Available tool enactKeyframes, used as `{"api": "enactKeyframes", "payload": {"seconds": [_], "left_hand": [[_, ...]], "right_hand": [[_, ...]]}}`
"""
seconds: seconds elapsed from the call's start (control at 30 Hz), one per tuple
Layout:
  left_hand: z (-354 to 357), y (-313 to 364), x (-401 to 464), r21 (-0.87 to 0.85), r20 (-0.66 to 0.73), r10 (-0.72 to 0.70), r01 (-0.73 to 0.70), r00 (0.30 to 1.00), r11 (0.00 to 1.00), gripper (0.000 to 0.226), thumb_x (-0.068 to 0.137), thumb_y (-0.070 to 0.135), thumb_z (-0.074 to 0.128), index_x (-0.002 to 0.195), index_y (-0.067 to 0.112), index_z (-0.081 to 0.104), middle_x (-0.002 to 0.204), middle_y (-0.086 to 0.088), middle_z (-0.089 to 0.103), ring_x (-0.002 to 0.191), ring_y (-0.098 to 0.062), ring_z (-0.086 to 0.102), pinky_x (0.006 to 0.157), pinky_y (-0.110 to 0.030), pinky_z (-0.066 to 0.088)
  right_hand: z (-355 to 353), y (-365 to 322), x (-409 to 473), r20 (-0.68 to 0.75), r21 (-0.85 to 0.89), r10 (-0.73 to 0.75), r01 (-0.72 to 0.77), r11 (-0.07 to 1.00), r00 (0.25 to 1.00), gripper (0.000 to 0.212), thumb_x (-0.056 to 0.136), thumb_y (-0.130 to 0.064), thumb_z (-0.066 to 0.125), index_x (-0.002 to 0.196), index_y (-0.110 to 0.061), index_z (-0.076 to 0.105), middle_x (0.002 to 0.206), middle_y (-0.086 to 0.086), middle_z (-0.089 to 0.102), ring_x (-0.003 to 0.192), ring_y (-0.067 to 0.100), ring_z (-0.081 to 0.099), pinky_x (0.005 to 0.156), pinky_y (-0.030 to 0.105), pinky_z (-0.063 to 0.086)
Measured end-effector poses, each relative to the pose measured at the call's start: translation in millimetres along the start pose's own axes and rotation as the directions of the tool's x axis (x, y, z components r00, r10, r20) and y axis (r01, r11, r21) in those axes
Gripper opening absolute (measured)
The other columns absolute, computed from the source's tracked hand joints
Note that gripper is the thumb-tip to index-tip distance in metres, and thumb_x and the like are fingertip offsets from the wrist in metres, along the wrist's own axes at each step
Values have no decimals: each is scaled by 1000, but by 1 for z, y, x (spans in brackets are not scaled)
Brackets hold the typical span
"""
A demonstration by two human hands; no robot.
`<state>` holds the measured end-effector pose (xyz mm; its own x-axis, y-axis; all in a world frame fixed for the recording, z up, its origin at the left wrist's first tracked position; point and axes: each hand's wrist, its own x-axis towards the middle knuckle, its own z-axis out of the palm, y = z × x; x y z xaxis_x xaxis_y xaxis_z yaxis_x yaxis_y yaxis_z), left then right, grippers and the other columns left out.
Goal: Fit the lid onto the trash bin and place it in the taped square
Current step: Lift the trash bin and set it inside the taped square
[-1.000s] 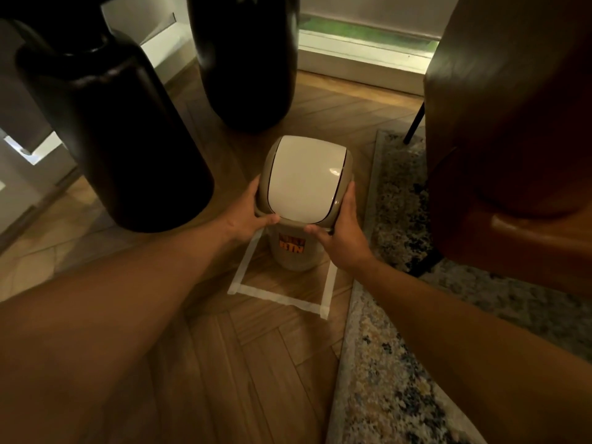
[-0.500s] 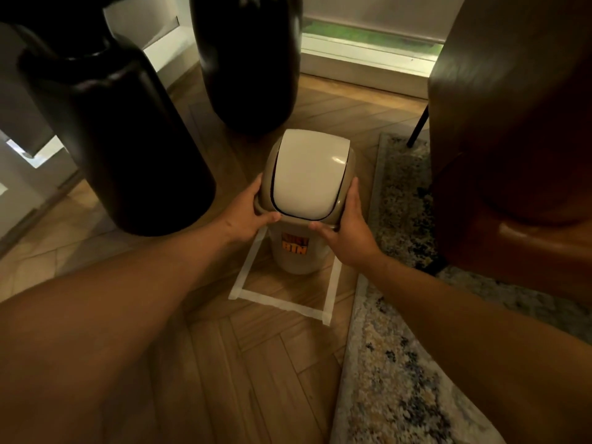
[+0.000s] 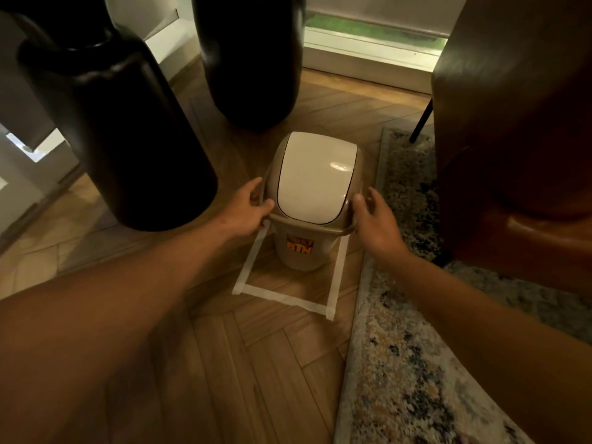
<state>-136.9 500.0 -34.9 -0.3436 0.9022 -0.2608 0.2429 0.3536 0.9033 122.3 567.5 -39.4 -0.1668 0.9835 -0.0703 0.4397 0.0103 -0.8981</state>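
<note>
A small beige trash bin with an orange label stands upright on the wood floor, inside the white taped square. Its swing lid, a beige frame with a cream flap, sits on top of the bin. My left hand grips the lid's left rim, thumb on top and fingers curled around the edge. My right hand is beside the lid's right rim with its fingers spread. Only the thumb tip is at the rim, and nothing is held.
Two tall black vases stand close by, one left of the bin and one behind it. A patterned rug borders the square on the right. A brown chair looms at the right, and a low window sill runs along the back.
The bin has come down to rest on the floor inside the tape. My right hand has let go of the lid's rim and spread its fingers; the left hand keeps its grip.
</note>
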Motion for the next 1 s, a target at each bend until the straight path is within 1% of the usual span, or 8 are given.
{"api": "enactKeyframes", "payload": {"seconds": [0.1, 0.2, 0.3, 0.43, 0.53, 0.67, 0.87, 1.0], "left_hand": [[2, 0, 2, -92, -109, -99, 90, 989, 992, 53, 102, 18, 49, 152, 27, 33, 140, -3, 51, 105, -27, 65, 54, -21, 54], [0, -5, 2, -112, -118, -95, 82, 988, 990, 48, 100, 13, 53, 147, 23, 43, 130, -2, 57, 93, -20, 67, 57, -19, 54], [-7, -11, 2, -130, -123, -99, 83, 987, 988, 47, 99, 8, 54, 145, 20, 48, 120, -4, 63, 84, -15, 64, 66, -25, 56], [-22, -20, 1, -82, -178, -82, 69, 981, 994, 47, 98, 7, 55, 143, 19, 50, 103, -1, 65, 70, -9, 59, 56, -18, 53], [-28, -25, 2, -103, -192, -89, 71, 977, 992, 47, 98, 6, 55, 143, 18, 50, 95, 1, 64, 67, -9, 57, 53, -16, 51], [-25, -31, -1, -205, -183, -129, 90, 975, 975, 47, 100, 9, 53, 144, 23, 49, 106, -6, 65, 73, -15, 57, 54, -20, 52], [-23, -24, -8, -303, -183, -162, 101, 970, 948, 44, 102, 15, 50, 143, 28, 48, 109, -8, 64, 84, -21, 62, 55, -25, 54], [-28, -21, -9, -184, -228, -104, 62, 968, 981, 41, 102, 30, 48, 144, 31, 47, 125, 6, 60, 97, -17, 64, 62, -27, 51]], "right_hand": [[4, -3, 8, -41, 73, 224, -220, 973, 974, 48, 108, -28, 50, 152, -11, 49, 129, 13, 68, 111, 31, 69, 94, 51, 57], [10, -4, 8, 17, 130, 310, -310, 942, 951, 28, 108, -15, 50, 128, -6, 68, 87, 10, 73, 71, 27, 71, 65, 41, 63], [14, -2, 4, 74, 209, 337, -345, 915, 939, 17, 108, -14, 52, 109, -13, 69, 84, 9, 70, 62, 19, 64, 48, 27, 54], [27, -6, 1, 143, 286, 356, -382, 879, 924, 23, 109, -11, 52, 91, -22, 61, 83, 8, 66, 63, 20, 62, 44, 26, 54], [37, -6, 0, 126, 289, 347, -369, 883, 929, 15, 109, -14, 52, 100, -21, 62, 85, 5, 67, 63, 19, 63, 48, 28, 54], [39, -6, 0, 144, 300, 354, -381, 874, 924, 12, 109, -17, 53, 120, -17, 60, 93, 8, 69, 67, 20, 65, 54, 30, 54], [35, -4, -7, 160, 284, 364, -396, 873, 917, 30, 111, -29, 49, 132, -11, 61, 108, 10, 73, 82, 24, 72, 68, 34, 55], [34, -7, -14, 47, 210, 273, -277, 938, 961, 47, 109, -34, 51, 150, -11, 47, 115, 9, 70, 93, 25, 74, 61, 27, 57]]}}
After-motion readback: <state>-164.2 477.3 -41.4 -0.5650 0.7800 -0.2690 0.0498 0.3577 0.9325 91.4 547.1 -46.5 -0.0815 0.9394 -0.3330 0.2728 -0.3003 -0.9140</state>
